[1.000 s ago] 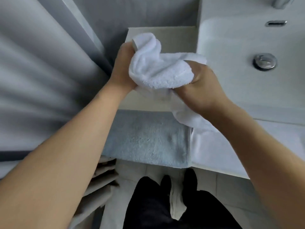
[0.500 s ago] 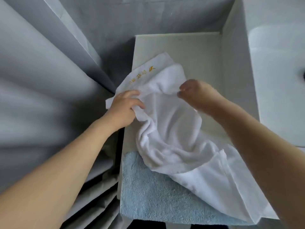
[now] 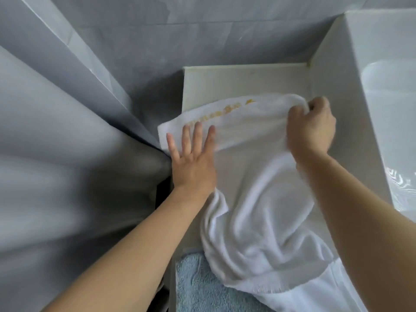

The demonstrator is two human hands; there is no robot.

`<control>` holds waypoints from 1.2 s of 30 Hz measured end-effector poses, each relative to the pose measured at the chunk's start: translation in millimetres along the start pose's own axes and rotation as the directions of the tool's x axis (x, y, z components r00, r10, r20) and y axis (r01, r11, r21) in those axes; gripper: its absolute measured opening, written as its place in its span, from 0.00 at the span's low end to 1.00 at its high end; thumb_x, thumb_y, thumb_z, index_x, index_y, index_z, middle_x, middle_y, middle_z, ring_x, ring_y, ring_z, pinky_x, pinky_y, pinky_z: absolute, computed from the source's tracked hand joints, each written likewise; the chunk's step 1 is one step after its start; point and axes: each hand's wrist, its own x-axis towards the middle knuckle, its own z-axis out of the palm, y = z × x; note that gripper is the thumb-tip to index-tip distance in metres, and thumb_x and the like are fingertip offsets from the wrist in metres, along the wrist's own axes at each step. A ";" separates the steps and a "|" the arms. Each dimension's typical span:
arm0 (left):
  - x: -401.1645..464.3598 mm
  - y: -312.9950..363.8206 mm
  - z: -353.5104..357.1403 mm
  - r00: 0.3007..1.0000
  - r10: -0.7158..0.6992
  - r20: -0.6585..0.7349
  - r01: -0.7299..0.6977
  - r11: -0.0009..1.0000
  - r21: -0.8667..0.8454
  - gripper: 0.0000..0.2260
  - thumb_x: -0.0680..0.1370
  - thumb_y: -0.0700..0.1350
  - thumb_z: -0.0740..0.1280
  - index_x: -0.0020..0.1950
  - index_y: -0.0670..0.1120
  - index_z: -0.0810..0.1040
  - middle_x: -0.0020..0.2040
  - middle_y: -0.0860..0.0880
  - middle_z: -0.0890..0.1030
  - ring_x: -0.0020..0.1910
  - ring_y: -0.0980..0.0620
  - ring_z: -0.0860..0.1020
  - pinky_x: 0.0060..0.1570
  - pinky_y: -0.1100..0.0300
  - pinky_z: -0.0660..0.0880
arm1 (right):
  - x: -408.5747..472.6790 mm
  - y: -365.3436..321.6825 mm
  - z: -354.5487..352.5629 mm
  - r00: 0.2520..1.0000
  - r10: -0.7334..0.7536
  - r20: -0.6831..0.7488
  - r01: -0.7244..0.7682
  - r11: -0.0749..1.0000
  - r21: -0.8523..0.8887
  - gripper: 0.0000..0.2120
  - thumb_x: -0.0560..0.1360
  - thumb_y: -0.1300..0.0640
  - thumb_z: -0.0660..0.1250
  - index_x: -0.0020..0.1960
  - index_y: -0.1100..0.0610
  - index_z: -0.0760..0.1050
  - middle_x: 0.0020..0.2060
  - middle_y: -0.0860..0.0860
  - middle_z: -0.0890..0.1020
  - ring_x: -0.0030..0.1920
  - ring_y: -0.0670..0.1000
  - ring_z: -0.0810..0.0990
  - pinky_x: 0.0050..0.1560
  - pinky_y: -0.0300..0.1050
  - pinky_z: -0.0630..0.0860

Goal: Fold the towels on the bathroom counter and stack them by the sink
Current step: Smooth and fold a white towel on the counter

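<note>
A white towel with yellow embroidery along its far edge lies spread and rumpled on the cream bathroom counter. My left hand rests flat with fingers apart on the towel's far left corner. My right hand is closed on the towel's far right corner, close to the sink's side wall. A light blue towel lies at the counter's near edge, partly under the white one.
The white sink basin rises along the right of the counter. Grey tiled walls close in at the back and left, with a dark gap beside the counter's left edge.
The white towel went from bunched in both hands above the counter to spread across it. My right hand pulled its far corner rightward; my left hand opened flat on it.
</note>
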 end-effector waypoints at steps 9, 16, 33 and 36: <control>24.2 33.7 -10.8 0.998 -0.027 0.055 0.033 0.991 -0.127 0.27 0.76 0.46 0.56 0.76 0.48 0.64 0.77 0.45 0.62 0.76 0.44 0.61 0.73 0.32 0.44 | -9.2 27.8 28.9 0.864 -0.321 0.388 0.487 0.729 -0.482 0.28 0.73 0.47 0.60 0.70 0.57 0.68 0.74 0.59 0.62 0.73 0.61 0.58 0.72 0.57 0.50; 83.8 24.1 34.3 0.999 -0.030 0.026 0.032 0.993 -0.113 0.29 0.80 0.59 0.42 0.81 0.56 0.40 0.82 0.48 0.41 0.80 0.45 0.39 0.76 0.39 0.40 | 4.9 45.4 51.8 0.834 -0.369 0.410 0.511 0.795 -0.326 0.31 0.74 0.46 0.51 0.77 0.53 0.60 0.77 0.55 0.58 0.78 0.56 0.51 0.77 0.57 0.44; 159.7 12.6 29.3 0.999 -0.037 0.014 0.038 0.988 -0.152 0.31 0.76 0.66 0.43 0.79 0.62 0.42 0.82 0.51 0.41 0.80 0.45 0.38 0.73 0.32 0.39 | 56.6 50.2 53.7 0.910 -0.387 0.146 0.413 0.867 -0.278 0.26 0.75 0.56 0.56 0.71 0.64 0.69 0.74 0.58 0.66 0.72 0.60 0.64 0.74 0.50 0.59; 164.6 11.3 29.5 0.999 -0.032 0.001 0.032 0.988 -0.149 0.31 0.77 0.67 0.43 0.79 0.62 0.42 0.82 0.51 0.42 0.80 0.45 0.39 0.73 0.32 0.40 | 56.6 50.8 55.0 0.918 -0.381 0.111 0.397 0.879 -0.266 0.24 0.75 0.58 0.58 0.70 0.63 0.71 0.73 0.57 0.67 0.71 0.59 0.66 0.73 0.48 0.60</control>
